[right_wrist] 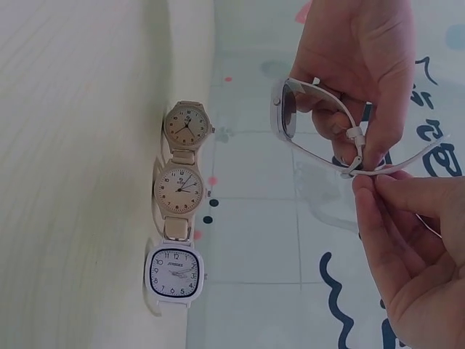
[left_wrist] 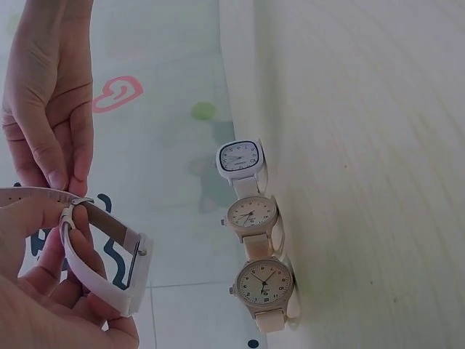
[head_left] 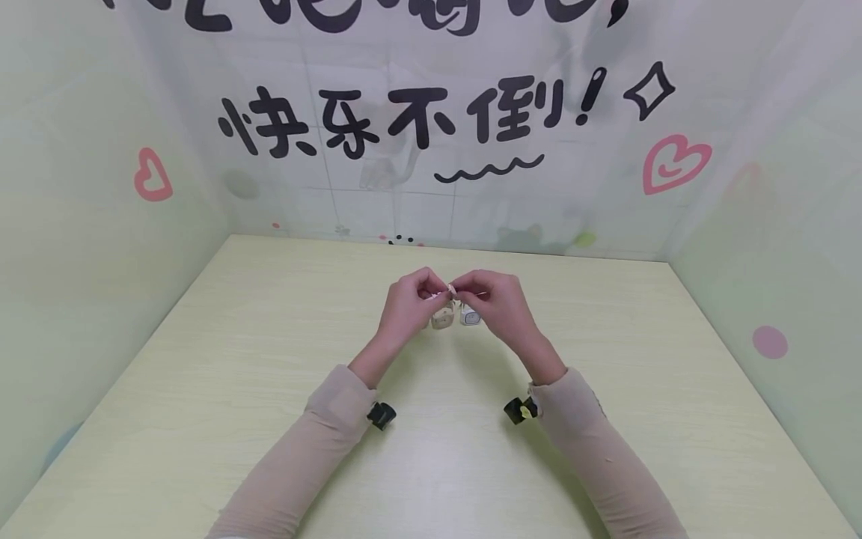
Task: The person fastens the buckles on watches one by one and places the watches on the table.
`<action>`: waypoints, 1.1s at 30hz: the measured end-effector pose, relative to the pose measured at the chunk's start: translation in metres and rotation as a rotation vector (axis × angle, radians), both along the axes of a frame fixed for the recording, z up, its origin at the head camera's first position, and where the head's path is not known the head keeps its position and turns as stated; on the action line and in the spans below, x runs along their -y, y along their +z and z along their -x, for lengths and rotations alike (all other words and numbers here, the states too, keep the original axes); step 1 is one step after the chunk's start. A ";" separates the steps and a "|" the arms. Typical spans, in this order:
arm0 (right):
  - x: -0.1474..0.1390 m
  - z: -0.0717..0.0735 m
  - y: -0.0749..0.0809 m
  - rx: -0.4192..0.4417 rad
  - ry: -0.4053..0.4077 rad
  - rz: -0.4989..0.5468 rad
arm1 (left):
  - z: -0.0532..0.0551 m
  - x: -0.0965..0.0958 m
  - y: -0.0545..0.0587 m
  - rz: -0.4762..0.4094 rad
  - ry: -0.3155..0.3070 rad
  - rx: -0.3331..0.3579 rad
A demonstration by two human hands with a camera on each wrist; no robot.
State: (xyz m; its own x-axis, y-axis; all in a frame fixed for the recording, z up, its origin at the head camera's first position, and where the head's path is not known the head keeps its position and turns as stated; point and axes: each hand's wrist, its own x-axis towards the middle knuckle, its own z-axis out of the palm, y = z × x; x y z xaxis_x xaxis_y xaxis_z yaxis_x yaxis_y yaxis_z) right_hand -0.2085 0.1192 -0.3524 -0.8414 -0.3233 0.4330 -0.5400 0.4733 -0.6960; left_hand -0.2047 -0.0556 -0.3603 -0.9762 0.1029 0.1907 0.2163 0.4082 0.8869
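My left hand and right hand meet fingertip to fingertip above the far middle of the table. Between them they hold a white wristwatch, its strap bent into a loop with the case hanging from it. My left fingers reach into the loop and grip the strap beside its keeper. In the right wrist view, my right thumb and forefinger pinch the white strap right at the metal buckle, and the strap's free end sticks out past them.
Three more wristwatches stand in a row on the table behind my hands: a square white watch, a round beige watch and another round beige watch. A printed curtain closes off the back and sides.
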 end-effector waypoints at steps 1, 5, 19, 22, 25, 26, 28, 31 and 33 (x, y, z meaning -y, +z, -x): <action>0.000 0.000 0.000 -0.001 0.000 -0.002 | 0.000 0.000 0.000 0.001 -0.001 0.003; 0.000 0.000 -0.001 -0.009 0.003 -0.006 | -0.001 0.001 0.002 -0.026 -0.021 0.028; -0.005 -0.001 0.001 0.055 0.019 0.129 | 0.000 0.009 0.010 -0.199 -0.179 0.168; -0.005 -0.002 0.004 0.064 0.024 0.171 | 0.000 0.010 0.010 -0.213 -0.216 0.203; -0.004 -0.003 0.005 0.044 0.050 0.206 | 0.001 0.011 0.010 -0.195 -0.234 0.206; -0.004 -0.003 0.006 0.033 0.060 0.216 | 0.000 0.011 0.010 -0.188 -0.238 0.205; -0.003 -0.002 0.006 0.004 0.077 0.237 | 0.000 0.012 0.009 -0.171 -0.242 0.196; -0.003 -0.003 0.005 -0.030 0.091 0.267 | -0.001 0.012 0.009 -0.157 -0.243 0.183; -0.004 -0.002 0.005 -0.041 0.092 0.284 | -0.001 0.012 0.009 -0.158 -0.239 0.177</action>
State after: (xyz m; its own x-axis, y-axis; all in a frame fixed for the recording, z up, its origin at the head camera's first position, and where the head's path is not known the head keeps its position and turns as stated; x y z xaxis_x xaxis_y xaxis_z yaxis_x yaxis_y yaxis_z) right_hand -0.2063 0.1229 -0.3478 -0.7944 -0.2580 0.5499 -0.6017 0.2106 -0.7704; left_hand -0.2034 -0.0676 -0.3516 -0.9475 0.3155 0.0520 0.1260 0.2189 0.9676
